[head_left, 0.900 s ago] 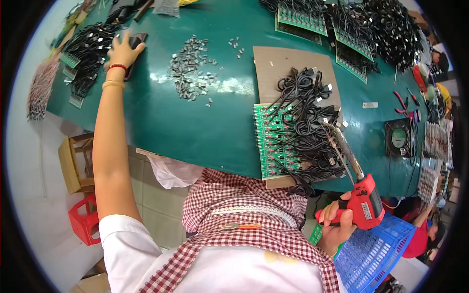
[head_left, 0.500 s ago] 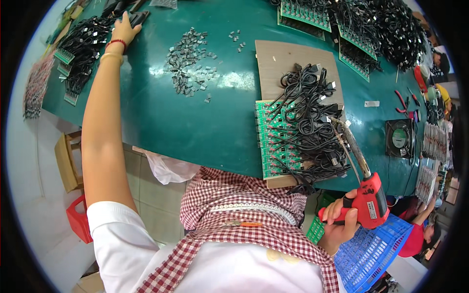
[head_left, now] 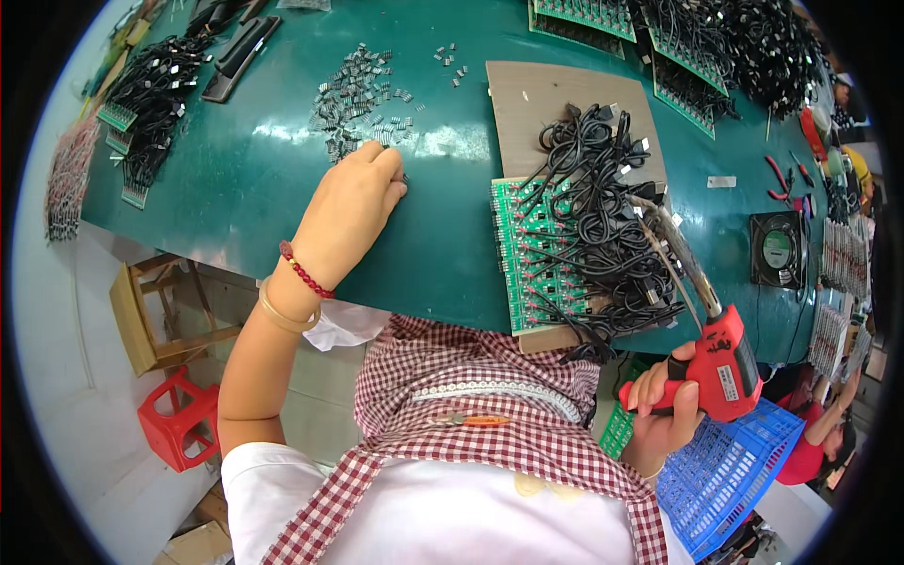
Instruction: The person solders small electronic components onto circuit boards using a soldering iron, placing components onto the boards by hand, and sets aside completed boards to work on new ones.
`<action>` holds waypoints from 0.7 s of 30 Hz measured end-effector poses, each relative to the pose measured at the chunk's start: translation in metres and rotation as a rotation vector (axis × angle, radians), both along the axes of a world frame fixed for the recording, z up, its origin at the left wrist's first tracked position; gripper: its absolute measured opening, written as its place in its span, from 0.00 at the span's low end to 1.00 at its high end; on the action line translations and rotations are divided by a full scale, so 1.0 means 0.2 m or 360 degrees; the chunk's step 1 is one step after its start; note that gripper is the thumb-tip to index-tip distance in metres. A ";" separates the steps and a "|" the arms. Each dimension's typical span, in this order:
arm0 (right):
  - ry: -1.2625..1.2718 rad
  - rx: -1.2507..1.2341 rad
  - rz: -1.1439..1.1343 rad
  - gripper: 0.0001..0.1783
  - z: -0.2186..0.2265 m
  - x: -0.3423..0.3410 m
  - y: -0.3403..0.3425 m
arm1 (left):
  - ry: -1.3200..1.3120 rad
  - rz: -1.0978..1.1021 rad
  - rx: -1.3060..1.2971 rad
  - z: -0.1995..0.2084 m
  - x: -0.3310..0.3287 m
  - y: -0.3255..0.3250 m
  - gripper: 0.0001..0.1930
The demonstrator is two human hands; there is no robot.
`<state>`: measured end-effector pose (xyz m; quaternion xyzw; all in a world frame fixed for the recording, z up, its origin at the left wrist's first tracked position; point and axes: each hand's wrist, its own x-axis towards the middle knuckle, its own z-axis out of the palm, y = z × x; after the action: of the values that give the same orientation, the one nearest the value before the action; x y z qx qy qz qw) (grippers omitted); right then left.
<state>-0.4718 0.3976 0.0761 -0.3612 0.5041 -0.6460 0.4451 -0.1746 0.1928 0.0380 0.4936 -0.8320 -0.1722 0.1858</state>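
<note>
My right hand (head_left: 664,410) is closed round the grip of a red soldering gun (head_left: 720,377). The gun's long metal barrel points up and left, its tip over black coiled cables (head_left: 607,207). Those cables come off a green circuit board panel (head_left: 518,245) lying on a brown board (head_left: 508,104). My left hand (head_left: 348,212) is at the near edge of a pile of small metal-pinned parts (head_left: 353,94) on the green table. Its fingers are bent and drawn together; whatever they may hold is hidden.
At the far left lie cable bundles (head_left: 155,104) with small boards and a long black object (head_left: 242,56). More wired panels (head_left: 683,80) fill the far right, near red pliers (head_left: 777,177) and a black fan (head_left: 778,248). A blue basket (head_left: 730,471) stands beside my right arm.
My left hand has left the black object at the far left and come right and nearer, to the small parts. The soldering gun stays in my right hand, shifted slightly in view.
</note>
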 end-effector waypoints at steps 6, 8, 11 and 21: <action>-0.0105 -0.0042 0.0084 0.22 0.03 0.05 -0.02 | 0.0112 0.0112 -0.0189 -0.03 -0.02 0.10 0.05; -0.0093 0.0097 0.0030 0.21 0.05 0.10 -0.03 | 0.0508 0.0123 0.0161 0.02 -0.08 0.18 0.07; -0.0032 0.0240 0.0189 0.22 0.10 0.19 -0.08 | 0.1870 -0.0008 0.1500 0.14 -0.25 0.43 0.04; 0.0398 0.0263 0.0838 0.29 0.08 0.18 -0.13 | 0.2239 -0.0129 0.2214 0.15 -0.41 0.66 0.08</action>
<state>-0.4349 0.3712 0.0926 -0.5187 0.4949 -0.4157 0.5597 -0.2571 0.3256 0.0673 0.2492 -0.2618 -0.8827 0.3004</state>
